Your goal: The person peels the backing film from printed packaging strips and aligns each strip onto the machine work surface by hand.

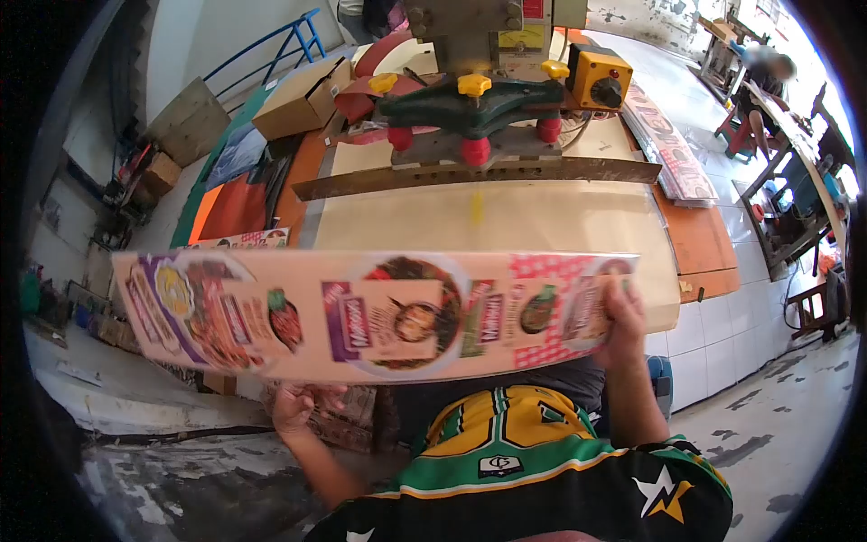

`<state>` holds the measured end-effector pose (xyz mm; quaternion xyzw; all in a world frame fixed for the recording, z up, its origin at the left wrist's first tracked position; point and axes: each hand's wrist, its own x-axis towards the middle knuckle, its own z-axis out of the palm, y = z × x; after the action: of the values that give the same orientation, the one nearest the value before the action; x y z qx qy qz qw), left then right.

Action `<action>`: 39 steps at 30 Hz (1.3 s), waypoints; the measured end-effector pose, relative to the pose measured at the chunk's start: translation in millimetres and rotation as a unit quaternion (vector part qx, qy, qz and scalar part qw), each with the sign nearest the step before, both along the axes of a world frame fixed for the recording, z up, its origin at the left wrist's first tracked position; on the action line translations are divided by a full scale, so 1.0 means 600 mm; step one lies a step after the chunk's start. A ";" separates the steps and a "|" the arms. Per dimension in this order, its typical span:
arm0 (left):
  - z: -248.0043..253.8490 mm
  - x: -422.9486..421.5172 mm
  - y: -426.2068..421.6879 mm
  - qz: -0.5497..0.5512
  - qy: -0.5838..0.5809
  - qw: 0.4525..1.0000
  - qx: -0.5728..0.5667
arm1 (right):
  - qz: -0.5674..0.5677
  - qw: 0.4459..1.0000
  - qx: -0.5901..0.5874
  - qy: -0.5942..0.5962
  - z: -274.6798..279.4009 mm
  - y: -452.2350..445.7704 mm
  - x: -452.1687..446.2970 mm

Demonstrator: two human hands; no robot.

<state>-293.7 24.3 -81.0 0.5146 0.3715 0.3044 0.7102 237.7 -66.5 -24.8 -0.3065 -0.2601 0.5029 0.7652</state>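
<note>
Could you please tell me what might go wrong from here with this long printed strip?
The printed strip might sag or swing at its left end, since only the right hand plainly grips it; the left hand is by its lower edge. If moved forward, it could also snag on the metal bar.

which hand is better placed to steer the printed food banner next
Probably right: the right hand grips the printed food banner at one end, while the left hand is by its near edge, no clear grip visible.
</note>
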 end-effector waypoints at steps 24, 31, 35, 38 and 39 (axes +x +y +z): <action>0.111 -0.121 0.223 0.421 -0.082 0.894 0.129 | 0.060 0.897 -0.153 -0.410 0.008 0.039 0.014; 0.141 -0.161 0.372 0.569 0.166 0.793 0.139 | 0.062 0.905 -0.164 -0.389 -0.017 0.037 0.025; 0.094 -0.160 0.398 0.549 0.348 0.724 0.231 | 0.060 0.899 -0.163 -0.402 -0.015 0.036 0.024; 0.065 -0.116 0.397 0.399 0.420 0.761 0.292 | 0.066 0.898 -0.161 -0.403 -0.016 0.039 0.027; 0.053 -0.106 0.400 0.323 0.477 0.757 0.308 | 0.066 0.898 -0.161 -0.403 -0.016 0.040 0.028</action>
<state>-357.4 264.0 -49.0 0.6333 0.6928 0.3289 0.1040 254.4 -42.2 -34.6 -0.5842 -0.4816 0.4206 0.4998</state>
